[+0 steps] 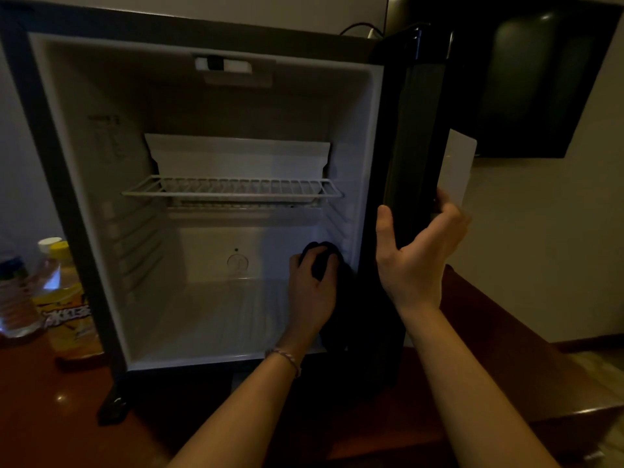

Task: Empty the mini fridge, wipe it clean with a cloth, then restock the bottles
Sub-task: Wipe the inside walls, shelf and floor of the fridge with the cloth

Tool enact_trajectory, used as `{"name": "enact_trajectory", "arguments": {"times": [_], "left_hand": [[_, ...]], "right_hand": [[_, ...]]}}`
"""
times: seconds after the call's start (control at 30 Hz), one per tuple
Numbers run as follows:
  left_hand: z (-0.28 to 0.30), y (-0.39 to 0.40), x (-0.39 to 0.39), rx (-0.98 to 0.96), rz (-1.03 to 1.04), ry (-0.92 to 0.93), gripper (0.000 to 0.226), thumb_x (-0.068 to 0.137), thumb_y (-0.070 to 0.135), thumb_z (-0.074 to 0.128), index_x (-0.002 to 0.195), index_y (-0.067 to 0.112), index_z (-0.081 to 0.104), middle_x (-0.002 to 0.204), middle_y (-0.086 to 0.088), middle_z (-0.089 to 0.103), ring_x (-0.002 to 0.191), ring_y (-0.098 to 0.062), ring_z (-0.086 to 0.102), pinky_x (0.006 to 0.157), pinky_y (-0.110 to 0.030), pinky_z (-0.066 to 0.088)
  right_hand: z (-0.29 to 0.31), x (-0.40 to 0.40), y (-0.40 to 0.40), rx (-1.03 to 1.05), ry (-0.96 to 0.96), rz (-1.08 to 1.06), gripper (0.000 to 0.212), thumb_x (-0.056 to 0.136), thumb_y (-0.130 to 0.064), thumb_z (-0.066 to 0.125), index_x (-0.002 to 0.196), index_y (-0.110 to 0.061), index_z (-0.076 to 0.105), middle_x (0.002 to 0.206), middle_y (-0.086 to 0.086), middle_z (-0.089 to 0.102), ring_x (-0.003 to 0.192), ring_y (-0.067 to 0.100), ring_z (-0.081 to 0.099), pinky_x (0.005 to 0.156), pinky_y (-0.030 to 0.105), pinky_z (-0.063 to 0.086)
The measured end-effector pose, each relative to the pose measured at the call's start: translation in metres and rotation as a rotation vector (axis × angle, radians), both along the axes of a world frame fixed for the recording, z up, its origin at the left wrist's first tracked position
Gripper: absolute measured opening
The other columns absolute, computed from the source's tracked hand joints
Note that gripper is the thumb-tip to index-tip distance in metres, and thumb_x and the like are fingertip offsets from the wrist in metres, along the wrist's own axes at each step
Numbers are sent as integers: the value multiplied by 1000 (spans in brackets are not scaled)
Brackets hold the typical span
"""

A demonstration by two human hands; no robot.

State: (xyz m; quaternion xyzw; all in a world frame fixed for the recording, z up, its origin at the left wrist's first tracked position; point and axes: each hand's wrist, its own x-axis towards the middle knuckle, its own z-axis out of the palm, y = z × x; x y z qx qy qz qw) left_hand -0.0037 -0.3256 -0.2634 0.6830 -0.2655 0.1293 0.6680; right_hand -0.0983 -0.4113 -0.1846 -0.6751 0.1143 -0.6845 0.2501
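1. The glossy reddish-brown wooden table (40, 400) carries a black mini fridge with a white plastic interior (84, 184); its black door (410, 146) stands open to the right.
2. The left hand (312, 288), a braided bracelet (287, 358) on its wrist, reaches into the lower compartment and grips a dark cloth (332, 265), fingers curled over it, pressing it against the right inner wall near the floor.
3. The right hand (417, 255) clasps the edge of the open door, thumb on the inner side, fingers wrapped round the outer side.
4. Left of the fridge on the table stand a yellow-labelled bottle with a yellow cap (69, 309) and clear plastic water bottles (15, 292), close together.
5. Deeper inside, a white wire shelf (233, 189) spans the middle, bare, with a white tray (236, 157) behind it.
6. A dark wall-mounted screen (540, 79) hangs beyond the door.
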Motion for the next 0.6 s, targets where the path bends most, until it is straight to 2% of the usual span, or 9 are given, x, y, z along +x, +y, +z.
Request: {"name": "enact_trajectory", "arguments": {"times": [0.1,0.23,0.3,0.4,0.47,0.53,0.6], "left_hand": [[1,-2,8,20,10,-26,27,101,27,56,127,20,61,118,2,45,92,10,50,80,6,33],[8,-7,22,48,31,-61,28,101,24,56,128,16,62,116,0,45,87,10,49,81,7,29],[13,-11,32,70,39,-81,27,101,24,56,126,16,64,115,-1,46,85,5,47,80,7,29],[18,-16,52,111,30,-73,26,101,28,56,123,18,65,113,-7,52,93,-1,46,80,-8,36],[20,-22,69,141,21,-52,28,101,31,55,123,17,65,116,-10,58,98,-4,50,87,-20,41],[23,-27,81,135,11,-4,32,99,37,55,123,18,62,119,-10,61,108,-16,58,98,-32,47],[24,-30,87,84,7,15,25,97,36,57,117,21,54,120,-9,62,109,-20,61,100,-43,50]], "right_hand": [[-4,1,0,-7,-8,5,65,88,-41,70,131,-1,42,126,14,43,117,16,39,92,49,47],[-6,4,-3,-41,-35,13,62,89,-42,69,131,-9,39,126,12,41,117,24,44,89,49,50],[-6,6,-5,-65,-44,1,59,89,-41,70,130,-13,38,125,11,40,117,26,45,89,49,50],[-7,7,-7,-75,-57,-14,58,88,-39,70,128,-11,39,124,14,42,116,28,46,89,49,49],[-8,8,-7,-82,-57,-21,58,89,-39,70,128,-10,39,124,15,43,116,28,46,90,49,49],[-8,8,-7,-96,-56,-30,56,89,-39,69,127,-12,39,124,17,43,116,29,47,90,48,49],[-8,8,-7,-105,-55,-36,55,89,-39,69,126,-16,37,124,18,44,116,28,47,90,48,49]]}}
